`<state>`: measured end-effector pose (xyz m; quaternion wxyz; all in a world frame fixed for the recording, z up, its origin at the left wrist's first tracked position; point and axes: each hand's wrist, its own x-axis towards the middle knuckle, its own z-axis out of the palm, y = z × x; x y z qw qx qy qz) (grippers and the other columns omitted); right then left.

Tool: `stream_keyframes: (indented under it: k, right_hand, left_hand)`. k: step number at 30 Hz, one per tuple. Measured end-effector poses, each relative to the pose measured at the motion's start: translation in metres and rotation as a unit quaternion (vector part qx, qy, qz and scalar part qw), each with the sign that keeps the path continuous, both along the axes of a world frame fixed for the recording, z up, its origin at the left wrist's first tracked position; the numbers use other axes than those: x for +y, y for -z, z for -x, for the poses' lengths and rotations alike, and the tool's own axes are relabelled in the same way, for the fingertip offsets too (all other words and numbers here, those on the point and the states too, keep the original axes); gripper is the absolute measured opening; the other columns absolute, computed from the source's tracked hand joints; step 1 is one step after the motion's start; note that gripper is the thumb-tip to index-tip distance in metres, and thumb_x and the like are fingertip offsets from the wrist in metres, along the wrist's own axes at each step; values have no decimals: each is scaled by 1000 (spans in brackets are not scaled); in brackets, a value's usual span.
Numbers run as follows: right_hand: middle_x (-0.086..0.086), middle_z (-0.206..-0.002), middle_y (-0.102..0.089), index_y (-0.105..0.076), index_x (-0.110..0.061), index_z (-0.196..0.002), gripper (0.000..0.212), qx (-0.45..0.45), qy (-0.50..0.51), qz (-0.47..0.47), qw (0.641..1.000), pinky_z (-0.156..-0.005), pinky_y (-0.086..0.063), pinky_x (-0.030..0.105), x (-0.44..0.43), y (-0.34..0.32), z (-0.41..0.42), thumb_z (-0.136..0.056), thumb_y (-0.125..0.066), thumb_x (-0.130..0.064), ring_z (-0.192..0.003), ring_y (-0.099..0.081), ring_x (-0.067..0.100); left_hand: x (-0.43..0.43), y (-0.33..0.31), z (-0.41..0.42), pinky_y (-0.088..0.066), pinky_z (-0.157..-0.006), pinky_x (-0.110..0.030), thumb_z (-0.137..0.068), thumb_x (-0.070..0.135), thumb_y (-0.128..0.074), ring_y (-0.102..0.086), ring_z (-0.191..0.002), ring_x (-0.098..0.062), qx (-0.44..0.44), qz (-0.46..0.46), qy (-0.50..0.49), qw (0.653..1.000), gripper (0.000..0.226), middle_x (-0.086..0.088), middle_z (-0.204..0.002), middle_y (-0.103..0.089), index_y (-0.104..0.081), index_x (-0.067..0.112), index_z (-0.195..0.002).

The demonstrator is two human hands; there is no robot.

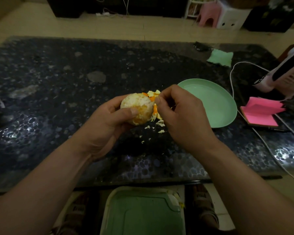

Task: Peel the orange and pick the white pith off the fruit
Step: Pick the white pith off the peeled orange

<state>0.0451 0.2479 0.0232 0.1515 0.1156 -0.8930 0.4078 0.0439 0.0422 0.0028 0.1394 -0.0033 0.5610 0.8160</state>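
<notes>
In the head view, the only one, the orange (137, 108) is held up over the middle of the dark speckled surface (71, 78), well inside all its edges. The left hand (112, 121) cups it from below and the left, fingers curled round it and the thumb pressed on its near face. Most of the rind looks to be off: the fruit shows pale and fuzzy on top, with bare orange flesh lower down. The right hand (182, 114) is clenched at the fruit's right side, thumb and forefinger pinched on a small bit there (pith or a last shred of rind, I cannot tell which).

So the step in hand is, I judge, the pith picking, with peeling nearly over. The next move calls for a short pull away from the fruit, then a fresh pinch on the white patch on top, with the left hand turning the orange to bring it round.

Peel scraps (160, 123) lie on the surface just under and behind the hands. A green plate (217, 106) sits just right of the right hand, bare as far as I can see, and a green bin (141, 212) stands on the floor below the near edge. Farther right, a white cable (232, 78) and a pink notepad (260, 114) crowd that side; the left half offers the open room.
</notes>
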Motion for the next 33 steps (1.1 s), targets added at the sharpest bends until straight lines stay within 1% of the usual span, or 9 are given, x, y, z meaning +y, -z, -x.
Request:
stream_keyframes:
  k: [4, 7, 11, 15, 19, 23, 26, 28, 33]
  right_hand:
    - [-10, -79, -64, -65, -21, -91, 16, -12, 19, 9, 1000, -65, -52, 40, 4, 0, 3, -104, -63, -30, -71, -60, 11]
    - [-9, -79, -66, -65, -22, -91, 15, -26, 31, 7, 999, -67, -53, 42, 6, 1, 5, -104, -63, -31, -74, -62, 12]
    - [-10, -76, -63, -66, -23, -93, 12, -38, 26, -3, 999, -64, -51, 37, 9, 5, 8, -104, -64, -29, -71, -59, 10]
    - [-9, -83, -66, -66, -26, -108, 7, -90, 20, -47, 995, -67, -53, 37, 9, 13, 11, -102, -65, -22, -72, -61, 8]
    - [-7, -89, -69, -66, -24, -100, 3, -107, 30, -98, 989, -75, -57, 43, 9, 19, 15, -101, -64, -24, -81, -64, 14]
    - [-7, -103, -72, -72, -26, -114, 17, -113, 45, -123, 985, -82, -57, 38, 11, 18, 15, -103, -60, -22, -92, -66, 14]
    - [-9, -89, -70, -68, -27, -106, 8, -111, 49, -110, 986, -74, -57, 42, 13, 17, 14, -104, -60, -28, -80, -65, 13]
    - [-9, -81, -69, -68, -27, -97, 15, -103, 51, -112, 987, -71, -57, 42, 14, 15, 14, -105, -58, -35, -74, -64, 12]
    - [-17, -90, -70, -72, -32, -104, 8, -125, -11, -39, 991, -73, -51, 20, 7, 6, 6, -100, -70, -39, -83, -65, 0]
  left_hand:
    - [-2, 0, 0, -63, -85, -32, -82, 13, -68, -74, -112, -28, -20, -23, -4, 1000, 55, -16, -128, -74, -62, 2, -135]
    - [-5, 0, -1, -63, -95, -38, -84, 12, -65, -72, -117, -30, -31, -51, 17, 998, 54, -19, -132, -72, -60, 1, -137]
    - [-6, 0, -1, -62, -94, -34, -86, 12, -61, -71, -119, -29, -37, -73, 35, 996, 54, -18, -135, -70, -60, 3, -139]
    - [-3, 4, 0, -62, -86, -32, -83, 12, -63, -73, -115, -27, -54, -49, 19, 997, 54, -16, -131, -73, -63, 5, -136]
    - [0, 7, 1, -63, -86, -31, -83, 9, -75, -74, -113, -26, -73, -9, 3, 997, 54, -17, -129, -74, -63, 4, -135]
    - [1, 9, 1, -63, -86, -29, -78, 16, -72, -73, -115, -26, -83, 17, -3, 996, 59, -13, -127, -75, -64, 5, -135]
    - [3, 10, 2, -62, -80, -27, -76, 18, -74, -75, -111, -25, -84, 30, -11, 996, 61, -14, -126, -75, -65, 4, -135]
    - [4, 9, 2, -61, -78, -26, -75, 19, -75, -75, -108, -25, -83, 38, -20, 996, 62, -15, -125, -76, -65, 4, -134]
    - [5, 6, 1, -60, -74, -26, -71, 29, -82, -77, -100, -21, -60, 77, -43, 994, 64, -12, -118, -78, -68, 7, -129]
